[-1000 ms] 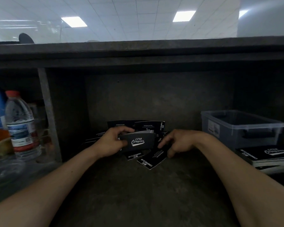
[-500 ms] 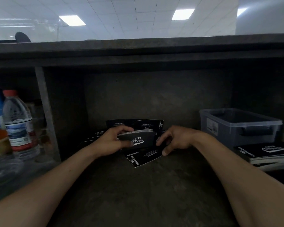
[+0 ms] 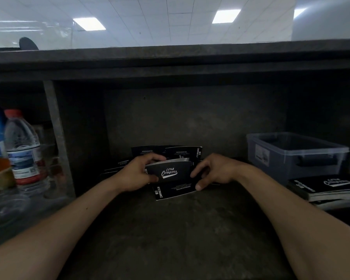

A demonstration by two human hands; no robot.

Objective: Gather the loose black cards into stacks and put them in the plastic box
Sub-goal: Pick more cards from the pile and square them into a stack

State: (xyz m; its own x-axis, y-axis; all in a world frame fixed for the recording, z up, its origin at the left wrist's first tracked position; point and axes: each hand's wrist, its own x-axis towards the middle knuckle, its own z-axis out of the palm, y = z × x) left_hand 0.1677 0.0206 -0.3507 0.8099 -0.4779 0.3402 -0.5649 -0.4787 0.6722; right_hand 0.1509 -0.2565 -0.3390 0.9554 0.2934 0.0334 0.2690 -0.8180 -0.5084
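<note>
Black card stack [image 3: 168,172] pinched by left grip [image 3: 138,173]; right grip [image 3: 212,171] curled at its 3 o'clock edge, hold indeterminate. Loose cards [image 3: 174,192] unstacked; boxing pending.

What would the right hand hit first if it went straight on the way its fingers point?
Probably the card stack in the left hand: the right hand points left at its edge, though depth is unclear.

Loose cards [image 3: 176,190] partly behind held stack [image 3: 170,171]; side stack [image 3: 331,186] past right edge.
</note>
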